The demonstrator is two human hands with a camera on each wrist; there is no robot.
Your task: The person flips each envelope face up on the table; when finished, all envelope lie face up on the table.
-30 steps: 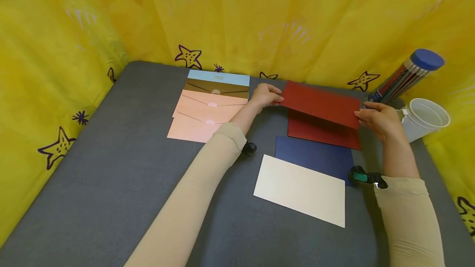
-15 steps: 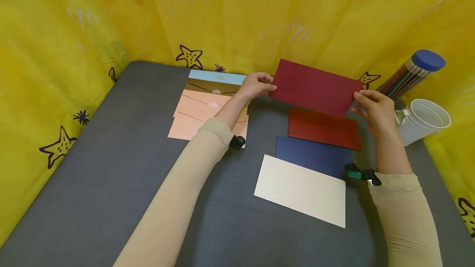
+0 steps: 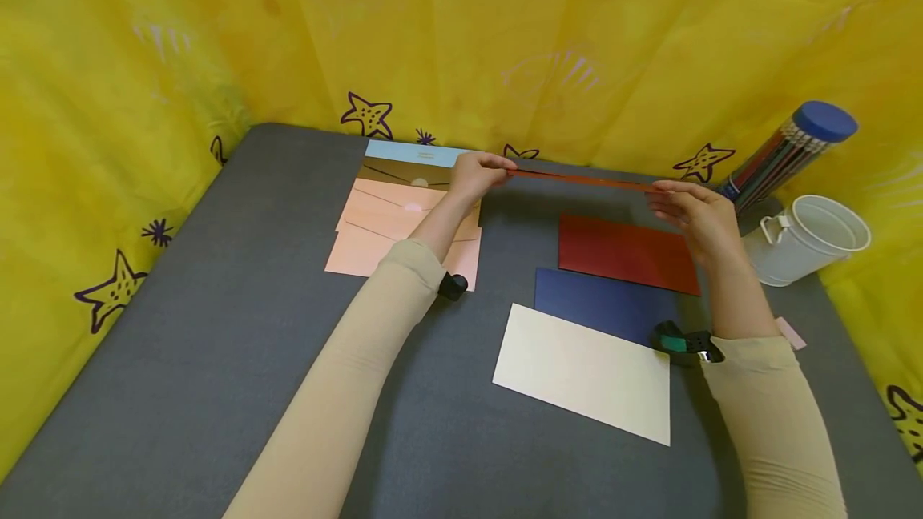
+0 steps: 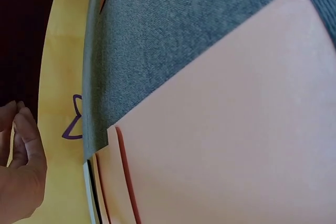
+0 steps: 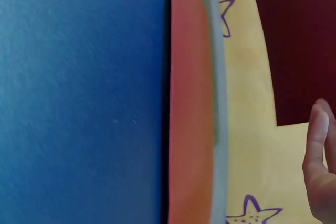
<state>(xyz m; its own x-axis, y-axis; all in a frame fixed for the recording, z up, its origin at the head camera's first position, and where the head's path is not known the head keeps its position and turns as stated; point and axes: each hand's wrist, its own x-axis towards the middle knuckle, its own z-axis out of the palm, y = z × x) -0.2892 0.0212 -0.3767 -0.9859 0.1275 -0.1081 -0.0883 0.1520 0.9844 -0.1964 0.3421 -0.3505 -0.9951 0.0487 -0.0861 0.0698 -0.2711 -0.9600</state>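
My left hand [image 3: 497, 166] pinches the left end of a dark red envelope [image 3: 577, 179], and my right hand [image 3: 667, 195] holds its right end. The envelope hangs above the table's far side, level and edge-on to the head view, so it shows as a thin line. The right wrist view shows its red face [image 5: 294, 40] above my fingers [image 5: 320, 166]. Below it a second red envelope [image 3: 627, 253] lies flat on the grey table [image 3: 180, 343]. A navy envelope [image 3: 598, 303] and a cream envelope [image 3: 584, 371] lie nearer to me.
A stack of pink envelopes [image 3: 389, 223] with a brown and a light blue one lies to the left, under my left forearm. A pencil tube with a blue cap [image 3: 786, 152] and a white cup [image 3: 808, 239] stand at the far right. Yellow star-print cloth [image 3: 144, 62] walls the table.
Both hands lifted the red envelope off the one beneath, raised it toward the back wall, and tipped it from facing the camera to level and edge-on.
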